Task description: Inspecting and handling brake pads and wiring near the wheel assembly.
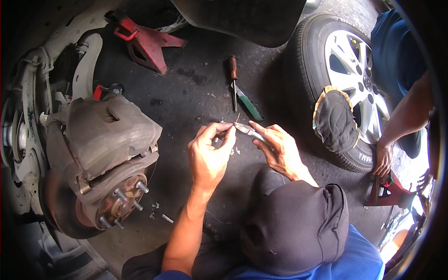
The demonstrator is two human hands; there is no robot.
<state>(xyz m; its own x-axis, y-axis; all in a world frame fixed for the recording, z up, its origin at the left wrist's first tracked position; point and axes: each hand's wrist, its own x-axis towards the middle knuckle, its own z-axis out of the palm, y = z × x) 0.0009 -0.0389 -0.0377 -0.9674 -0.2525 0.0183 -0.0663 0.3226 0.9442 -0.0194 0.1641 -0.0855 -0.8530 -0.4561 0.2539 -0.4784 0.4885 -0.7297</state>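
My left hand is closed, pinching a thin reddish wire-like piece between thumb and fingertips. Held in my right hand is a slim silver-grey tool, its narrow end meeting the pinched piece. Whether that tool is a knife or pliers I cannot tell. Beyond my hands, a screwdriver with a red-brown handle lies on the dark floor against a green-handled tool. A rounded dark cloth shape covers most of my right forearm.
A brake caliper and wheel hub with studs stand at left. Far left is a red jack stand. A wheel lies at right with a dark cloth bag; a co-worker's hand is beside it, near another red stand.
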